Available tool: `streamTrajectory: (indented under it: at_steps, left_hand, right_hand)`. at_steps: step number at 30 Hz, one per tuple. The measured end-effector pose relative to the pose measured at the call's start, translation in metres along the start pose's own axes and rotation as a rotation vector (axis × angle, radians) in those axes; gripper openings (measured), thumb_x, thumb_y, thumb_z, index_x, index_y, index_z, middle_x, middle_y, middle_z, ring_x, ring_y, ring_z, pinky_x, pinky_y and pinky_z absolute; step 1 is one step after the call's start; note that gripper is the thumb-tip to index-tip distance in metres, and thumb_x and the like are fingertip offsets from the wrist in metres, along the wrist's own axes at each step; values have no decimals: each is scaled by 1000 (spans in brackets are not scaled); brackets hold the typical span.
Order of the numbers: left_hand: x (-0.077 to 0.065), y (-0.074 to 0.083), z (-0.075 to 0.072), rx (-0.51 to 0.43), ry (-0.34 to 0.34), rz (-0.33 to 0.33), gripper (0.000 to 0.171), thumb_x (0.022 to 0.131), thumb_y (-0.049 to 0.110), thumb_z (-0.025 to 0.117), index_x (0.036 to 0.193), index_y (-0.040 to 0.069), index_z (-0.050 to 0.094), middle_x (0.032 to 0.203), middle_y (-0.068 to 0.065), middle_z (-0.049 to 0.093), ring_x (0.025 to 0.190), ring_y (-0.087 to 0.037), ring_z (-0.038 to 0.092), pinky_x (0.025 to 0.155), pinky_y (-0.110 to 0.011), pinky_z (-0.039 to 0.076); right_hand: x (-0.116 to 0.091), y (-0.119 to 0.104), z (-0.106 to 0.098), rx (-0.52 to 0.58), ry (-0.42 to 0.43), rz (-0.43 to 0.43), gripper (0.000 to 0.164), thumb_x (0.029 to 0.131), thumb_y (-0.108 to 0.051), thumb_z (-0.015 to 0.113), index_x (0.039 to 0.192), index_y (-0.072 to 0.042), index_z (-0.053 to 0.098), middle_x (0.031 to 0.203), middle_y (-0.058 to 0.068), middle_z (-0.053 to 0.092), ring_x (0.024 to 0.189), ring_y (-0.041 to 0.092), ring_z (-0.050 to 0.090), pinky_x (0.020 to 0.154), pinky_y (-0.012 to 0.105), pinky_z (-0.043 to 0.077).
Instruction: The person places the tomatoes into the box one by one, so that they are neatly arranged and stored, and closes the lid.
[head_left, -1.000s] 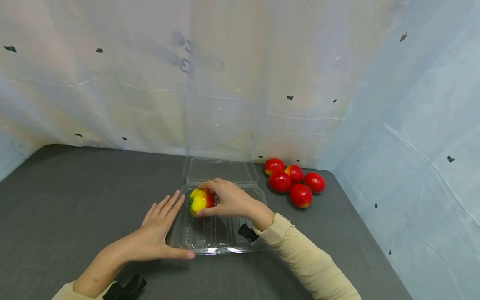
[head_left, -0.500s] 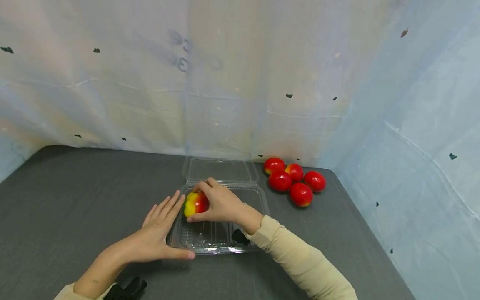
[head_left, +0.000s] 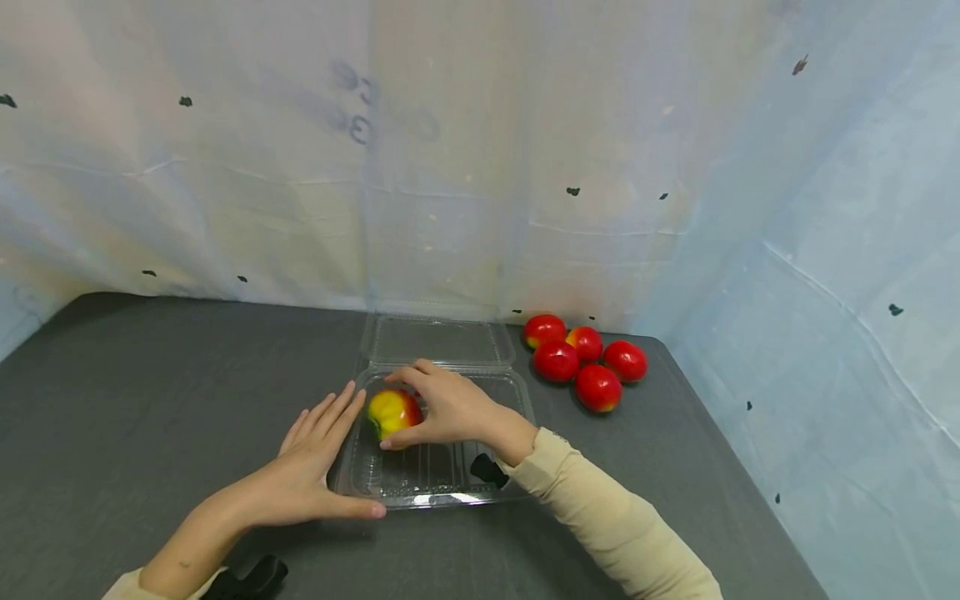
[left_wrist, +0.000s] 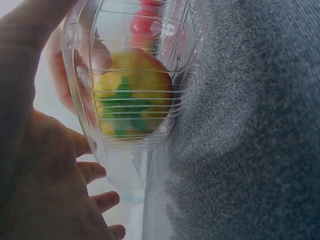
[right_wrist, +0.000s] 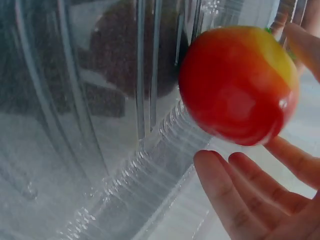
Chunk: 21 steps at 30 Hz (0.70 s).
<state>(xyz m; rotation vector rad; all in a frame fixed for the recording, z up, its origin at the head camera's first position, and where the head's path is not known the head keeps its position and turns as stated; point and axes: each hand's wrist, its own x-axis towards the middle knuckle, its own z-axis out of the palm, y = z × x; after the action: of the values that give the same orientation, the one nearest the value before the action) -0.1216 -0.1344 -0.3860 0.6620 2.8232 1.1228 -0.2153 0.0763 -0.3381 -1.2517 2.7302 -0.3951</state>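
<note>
A red-and-yellow fruit [head_left: 394, 413] with a green leafy stem end lies at the left inside the clear plastic clamshell box [head_left: 442, 500]. My right hand [head_left: 450, 408] arches over it, thumb and fingers spread on either side. In the right wrist view, a gap shows between several fingertips [right_wrist: 205, 160] and the fruit [right_wrist: 237, 85]. My left hand [head_left: 307, 467] is spread along the box's left side, its thumb at the front left corner. Through the ribbed wall in the left wrist view, the fruit [left_wrist: 132, 95] shows its green leaves.
Several red fruits [head_left: 598, 388] are grouped on the grey table [head_left: 187, 392], right of the box. The box's lid [head_left: 438, 342] lies folded back towards the pale sheet wall [head_left: 442, 208]. Another sheet wall [head_left: 840, 333] rises on the right.
The fruit has shifted left in the box and turned, its stem end now towards the front left. My right hand followed it, then loosened around it. My left hand has stayed put.
</note>
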Motion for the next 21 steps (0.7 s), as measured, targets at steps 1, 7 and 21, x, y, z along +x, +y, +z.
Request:
streamTrajectory:
  at_steps: [1, 7, 21]
  left_hand:
    - [0, 0, 0, 0, -2, 0, 126, 64, 63, 78, 155, 10, 9, 161, -17, 0, 143, -50, 1, 106, -71, -2]
    - [0, 0, -2, -5, -11, -3, 125, 65, 62, 78, 155, 9, 9, 161, -18, 0, 143, -50, 0, 106, -72, -3]
    - [0, -6, -4, -3, -6, -2, 126, 64, 61, 79, 155, 11, 7, 161, -16, -2, 142, -50, 0, 105, -72, -3]
  right_hand:
    - [-1, 0, -1, 4, -5, 1, 76, 76, -54, 75, 138, -18, 50, 131, 3, 53, 100, 14, 58, 88, 25, 50]
    - [-5, 1, -10, 18, -19, 13, 74, 77, -56, 72, 137, -18, 51, 132, 4, 54, 105, 19, 60, 92, 30, 50]
    - [-31, 26, -38, 192, 104, 98, 66, 78, -45, 77, 133, -17, 55, 128, 5, 55, 108, 20, 57, 82, 28, 53]
